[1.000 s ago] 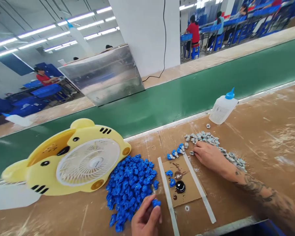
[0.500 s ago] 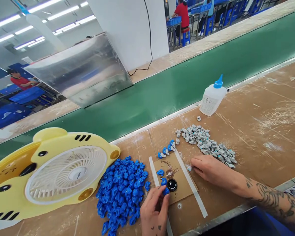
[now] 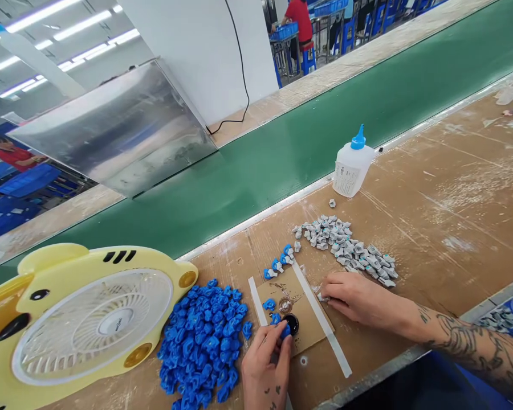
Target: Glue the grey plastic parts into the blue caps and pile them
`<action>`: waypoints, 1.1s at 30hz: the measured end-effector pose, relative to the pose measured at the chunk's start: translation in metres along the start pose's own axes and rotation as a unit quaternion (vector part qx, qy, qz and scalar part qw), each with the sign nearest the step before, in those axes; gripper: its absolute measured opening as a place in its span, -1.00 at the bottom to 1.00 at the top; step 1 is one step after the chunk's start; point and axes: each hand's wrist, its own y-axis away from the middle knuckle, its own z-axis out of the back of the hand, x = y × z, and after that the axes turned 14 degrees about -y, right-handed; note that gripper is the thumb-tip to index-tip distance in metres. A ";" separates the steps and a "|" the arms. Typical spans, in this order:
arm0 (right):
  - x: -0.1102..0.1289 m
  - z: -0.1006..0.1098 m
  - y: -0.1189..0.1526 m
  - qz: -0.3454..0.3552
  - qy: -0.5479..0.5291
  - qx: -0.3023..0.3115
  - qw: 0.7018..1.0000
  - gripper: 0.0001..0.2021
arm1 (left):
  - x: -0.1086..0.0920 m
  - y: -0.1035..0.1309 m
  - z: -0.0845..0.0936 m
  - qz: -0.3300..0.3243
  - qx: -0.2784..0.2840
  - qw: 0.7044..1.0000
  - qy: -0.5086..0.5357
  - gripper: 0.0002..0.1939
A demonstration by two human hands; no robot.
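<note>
From where I sit at the remote feed, my left hand [image 3: 265,364] is pinching a small blue moulded piece [image 3: 286,331] between thumb and fingers, at the edge of a round pool of glossy black liquid [image 3: 292,324]; I can't tell whether the piece touches it. My right hand [image 3: 357,296] has its fingertips closed on a grey piece [image 3: 322,297], mostly hidden by the fingers, just beside the right-hand strip of white tape [image 3: 325,323].

The pool lies on a cardboard sheet [image 3: 311,331] flanked by the tape strips, with two loose blue pieces [image 3: 269,304] near it. At the sheet's far end I see a short slanting row of blue-and-grey pairs [image 3: 277,265]. The heap of blue pieces [image 3: 203,341] lies left of my left hand, next to a yellow animal-faced fan [image 3: 98,324]. The spread of grey pieces [image 3: 346,245] sits beyond my right hand.

Farther back on the brown counter [image 3: 448,188], a blue-nozzled bottle [image 3: 351,173] stands near the green belt [image 3: 256,182].
</note>
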 end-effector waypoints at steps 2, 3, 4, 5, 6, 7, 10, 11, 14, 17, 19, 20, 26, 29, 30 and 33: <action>-0.003 -0.004 0.001 0.008 -0.004 -0.007 1.000 -0.84 | -0.001 0.000 0.000 0.000 -0.001 1.000 -0.001 -0.64; -0.004 -0.005 0.002 0.014 -0.003 -0.014 1.000 -0.84 | -0.001 -0.001 0.000 0.002 -0.002 1.000 0.000 -0.65; -0.005 -0.008 0.002 0.021 0.000 -0.023 1.000 -0.84 | -0.002 -0.001 0.001 0.004 -0.001 1.000 0.002 -0.65; -0.006 -0.010 0.003 0.028 0.003 -0.034 0.999 -0.83 | -0.003 -0.001 0.001 0.007 0.002 1.000 0.005 -0.65; -0.007 -0.011 0.004 0.034 0.007 -0.046 0.998 -0.82 | -0.003 -0.001 0.002 0.013 0.007 1.000 0.010 -0.65; -0.008 -0.013 0.005 0.041 0.008 -0.059 0.997 -0.81 | -0.005 -0.002 0.003 0.019 0.011 1.000 0.015 -0.66; -0.005 -0.016 0.007 0.059 -0.014 -0.109 0.992 -0.78 | -0.008 -0.002 0.005 0.046 0.013 0.998 0.044 -0.69; -0.002 -0.017 0.007 0.060 -0.038 -0.128 0.989 -0.78 | -0.009 -0.002 0.006 0.063 0.008 0.996 0.062 -0.71; 0.013 -0.022 0.007 0.039 -0.158 -0.174 0.971 -0.80 | -0.011 -0.002 0.007 0.166 -0.012 0.973 0.160 -0.69; 0.031 -0.033 0.005 0.011 -0.273 -0.213 0.938 -0.82 | -0.012 -0.002 0.009 0.277 0.003 0.922 0.271 -0.58; 0.040 -0.041 0.002 0.003 -0.312 -0.232 0.921 -0.81 | -0.014 -0.003 0.010 0.306 0.029 0.894 0.327 -0.55; 0.044 -0.045 0.001 0.004 -0.323 -0.236 0.916 -0.80 | -0.015 -0.004 0.011 0.314 0.033 0.882 0.349 -0.56; 0.054 -0.058 -0.005 0.069 -0.304 -0.226 0.923 -0.75 | -0.019 -0.001 0.008 0.318 0.065 0.845 0.425 -0.61; 0.058 -0.058 -0.006 0.114 -0.252 -0.229 0.933 -0.72 | -0.017 0.001 0.008 0.312 0.065 0.837 0.445 -0.64; 0.060 -0.056 -0.006 0.123 -0.239 -0.224 0.937 -0.72 | -0.016 0.001 0.009 0.308 0.069 0.836 0.449 -0.65; 0.063 -0.052 -0.008 0.136 -0.221 -0.192 0.947 -0.72 | -0.013 0.001 0.013 0.289 0.104 0.837 0.453 -0.66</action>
